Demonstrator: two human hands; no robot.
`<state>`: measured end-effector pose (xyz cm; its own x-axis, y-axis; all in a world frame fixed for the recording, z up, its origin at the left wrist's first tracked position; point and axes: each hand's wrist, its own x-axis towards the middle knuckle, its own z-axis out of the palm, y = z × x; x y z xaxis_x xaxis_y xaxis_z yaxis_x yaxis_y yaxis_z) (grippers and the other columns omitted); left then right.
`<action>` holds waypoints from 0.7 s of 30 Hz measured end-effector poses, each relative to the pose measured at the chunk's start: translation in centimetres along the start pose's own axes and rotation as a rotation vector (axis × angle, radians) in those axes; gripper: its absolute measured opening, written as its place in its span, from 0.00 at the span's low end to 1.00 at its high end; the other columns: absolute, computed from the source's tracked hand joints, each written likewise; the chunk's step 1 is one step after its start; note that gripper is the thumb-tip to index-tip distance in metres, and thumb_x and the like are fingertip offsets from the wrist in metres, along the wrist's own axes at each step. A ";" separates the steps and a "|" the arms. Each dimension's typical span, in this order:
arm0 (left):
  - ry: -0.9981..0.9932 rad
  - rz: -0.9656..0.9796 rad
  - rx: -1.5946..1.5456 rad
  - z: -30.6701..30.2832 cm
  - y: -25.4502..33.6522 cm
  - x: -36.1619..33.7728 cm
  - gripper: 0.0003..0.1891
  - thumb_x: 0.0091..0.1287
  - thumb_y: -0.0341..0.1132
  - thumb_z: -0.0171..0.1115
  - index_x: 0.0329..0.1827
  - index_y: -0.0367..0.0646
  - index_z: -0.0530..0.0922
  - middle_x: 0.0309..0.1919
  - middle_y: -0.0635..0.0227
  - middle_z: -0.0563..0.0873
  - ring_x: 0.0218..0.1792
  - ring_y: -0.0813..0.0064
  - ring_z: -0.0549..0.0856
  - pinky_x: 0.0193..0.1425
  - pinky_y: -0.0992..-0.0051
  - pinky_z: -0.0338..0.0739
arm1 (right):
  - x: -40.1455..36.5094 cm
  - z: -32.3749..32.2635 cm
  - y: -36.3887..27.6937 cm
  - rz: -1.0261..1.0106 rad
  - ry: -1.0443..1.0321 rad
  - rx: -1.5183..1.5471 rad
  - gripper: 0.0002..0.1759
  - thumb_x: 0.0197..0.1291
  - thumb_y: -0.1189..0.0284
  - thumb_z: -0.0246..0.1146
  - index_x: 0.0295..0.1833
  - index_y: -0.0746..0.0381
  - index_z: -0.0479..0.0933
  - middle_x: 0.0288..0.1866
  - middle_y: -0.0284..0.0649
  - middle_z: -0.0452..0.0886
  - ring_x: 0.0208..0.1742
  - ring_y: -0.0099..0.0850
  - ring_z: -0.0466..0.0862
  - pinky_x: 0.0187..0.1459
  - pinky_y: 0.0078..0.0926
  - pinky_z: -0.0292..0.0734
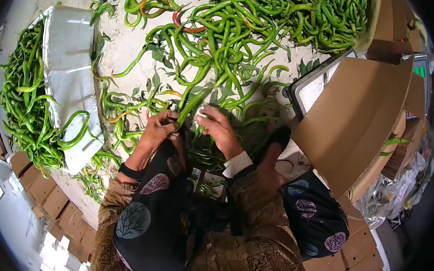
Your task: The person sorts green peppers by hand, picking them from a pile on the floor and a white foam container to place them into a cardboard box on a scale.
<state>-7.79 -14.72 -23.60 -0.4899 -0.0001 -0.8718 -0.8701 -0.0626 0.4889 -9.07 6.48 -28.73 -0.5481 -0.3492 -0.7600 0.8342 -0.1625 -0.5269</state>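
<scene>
My left hand is closed around the lower end of a small bunch of long green chili peppers, which point up and away from me, their far ends blurred. Just to the right, my right hand is held with its fingers apart and nothing visible in them. Beyond both hands, a loose heap of green chili peppers covers the pale floor, with a few red and orange ones and some leaves mixed in. More peppers lie in shadow below my hands, between my legs.
On the left, a white foam box stands beside a large mound of green peppers. To the right are an open cardboard box, a scale-like platform and clear plastic wrapping. Stacked cardboard boxes sit at lower left.
</scene>
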 end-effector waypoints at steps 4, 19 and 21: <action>-0.069 0.066 -0.103 -1.3 0.1 -2.5 0.15 0.64 0.26 0.65 0.53 0.38 0.80 0.34 0.71 0.84 0.31 0.82 0.81 0.36 0.81 0.78 | -0.2 1.9 -1.8 0.054 -0.054 0.281 0.31 0.67 0.68 0.65 0.73 0.59 0.65 0.54 0.30 0.78 0.45 0.19 0.76 0.40 0.20 0.67; 0.147 0.195 -0.692 -4.1 2.7 -12.1 0.22 0.65 0.24 0.62 0.63 0.32 0.73 0.42 0.58 0.85 0.35 0.76 0.84 0.36 0.86 0.82 | -1.9 9.3 -10.5 -0.441 -0.097 0.038 0.09 0.68 0.78 0.60 0.51 0.67 0.75 0.44 0.36 0.83 0.37 0.18 0.78 0.40 0.18 0.76; 0.126 0.285 -0.656 -4.1 2.9 -12.6 0.24 0.63 0.25 0.66 0.63 0.32 0.74 0.42 0.59 0.84 0.39 0.76 0.84 0.39 0.84 0.81 | -2.9 10.3 -11.3 -0.464 -0.067 0.000 0.09 0.67 0.78 0.60 0.51 0.67 0.76 0.44 0.37 0.83 0.37 0.19 0.79 0.39 0.18 0.77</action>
<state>-3.93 -18.95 -11.27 -0.6478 -0.2184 -0.7298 -0.4783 -0.6289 0.6129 -16.30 -0.12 -16.61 -0.8578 -0.2986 -0.4183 0.5023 -0.3154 -0.8051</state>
